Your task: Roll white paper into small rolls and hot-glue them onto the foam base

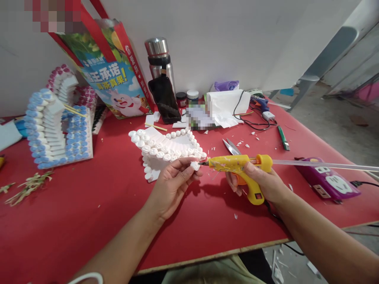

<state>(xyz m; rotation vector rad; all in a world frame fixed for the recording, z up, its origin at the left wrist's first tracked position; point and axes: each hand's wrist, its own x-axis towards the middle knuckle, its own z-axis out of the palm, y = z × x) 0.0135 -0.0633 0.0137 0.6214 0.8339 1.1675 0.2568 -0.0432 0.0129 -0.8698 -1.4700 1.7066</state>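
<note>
Between the thumb and fingers of my left hand (177, 182) is a small white rosette (194, 165). My right hand (260, 179) is wrapped round a yellow glue gun (229, 163), whose nozzle points left and meets or nearly meets the rosette. A long clear glue stick (314, 163) sticks out of the gun's back end. Just behind my left hand stands a white stepped piece (161, 140) edged with rows of white rosettes; my fingers hide part of its lower right side.
Blue-and-white rosette piece (56, 134) at left, beside a printed bag (118, 75). A phone (166, 98) leans on a steel flask (156, 47). Scissors (231, 146) lie behind the gun. Purple power strip (328, 179) and green cutter (283, 138) at right. The red table (97, 221) has its front edge near me.
</note>
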